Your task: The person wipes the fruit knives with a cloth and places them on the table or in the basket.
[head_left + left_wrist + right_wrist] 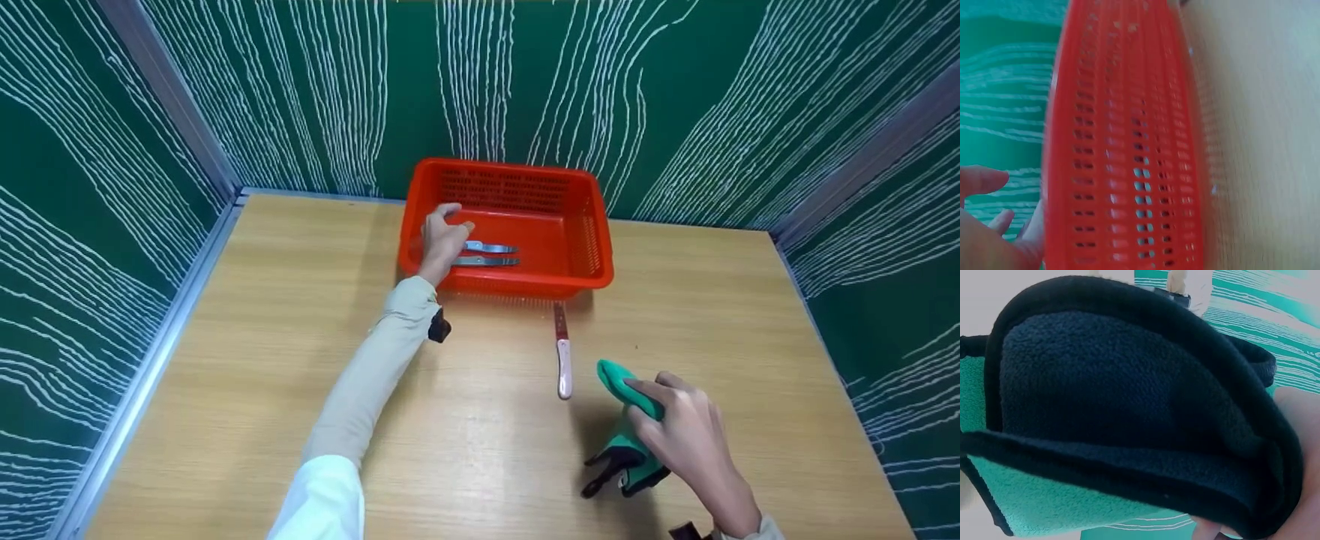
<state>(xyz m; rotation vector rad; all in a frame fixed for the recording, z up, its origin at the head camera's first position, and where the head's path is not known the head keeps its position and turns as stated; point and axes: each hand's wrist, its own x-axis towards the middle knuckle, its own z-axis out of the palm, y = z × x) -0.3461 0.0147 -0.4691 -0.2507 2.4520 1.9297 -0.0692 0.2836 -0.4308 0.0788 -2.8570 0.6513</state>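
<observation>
My left hand [444, 238] is over the left end of a red plastic basket [510, 283], thumb and fingers apart, with nothing seen between them. Beside it, two slim silvery utensils [491, 247] lie on the basket floor, their left ends partly hidden by the hand. In the left wrist view, the basket's slotted wall [1123, 135] hides part of the hand. My right hand [686, 424] pinches a folded green cloth [637, 439] with black edging above the table. In the right wrist view its dark underside [1106, 382] fills the middle.
A knife [563, 360] with a pale handle and reddish-looking blade lies on the wooden table [262, 360] between the basket and the cloth. Green walls [412, 90] with white wavy lines and metal corner posts border the table at the back and sides.
</observation>
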